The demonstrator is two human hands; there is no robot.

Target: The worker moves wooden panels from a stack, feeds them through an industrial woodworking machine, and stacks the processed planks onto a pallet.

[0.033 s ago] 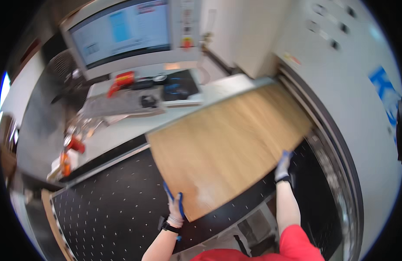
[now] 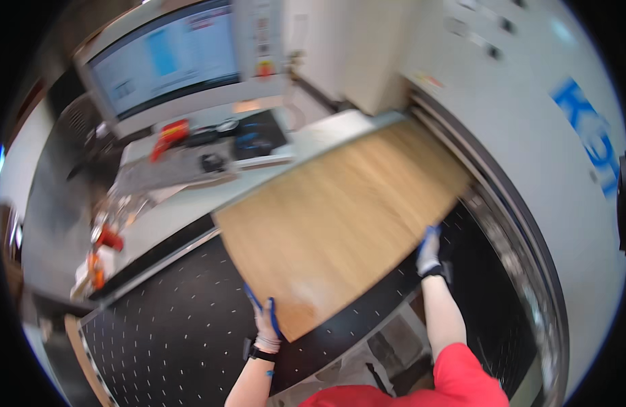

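A flat rectangular wood-grain board (image 2: pixel 343 214) lies slanted across the black table (image 2: pixel 184 305), its far right end beside the machine's rail. My left hand (image 2: pixel 265 324), in a white glove with blue fingertips, grips the board by its near left corner, thumb apart from the fingers. Along the near long edge, towards the right end, my right hand (image 2: pixel 429 254) holds the board in a matching glove. Its fingers are somewhat blurred, and whatever part reaches under the board is hidden. Dark bands sit on both wrists.
Behind the board, a pale ledge (image 2: pixel 174 217) carries a red-and-black tool (image 2: pixel 170 138), a grey sheet (image 2: pixel 170 169) and a dark tray (image 2: pixel 262 136). A monitor (image 2: pixel 164 61) stands above. Orange and red items (image 2: pixel 99 254) lie far left; a metal rail (image 2: pixel 489 166) and grey machine housing (image 2: pixel 523 115) border the right.
My view has swung slightly to the right, so the monitor, board and machine appear farther left. Both hands keep their places on the board's edges.
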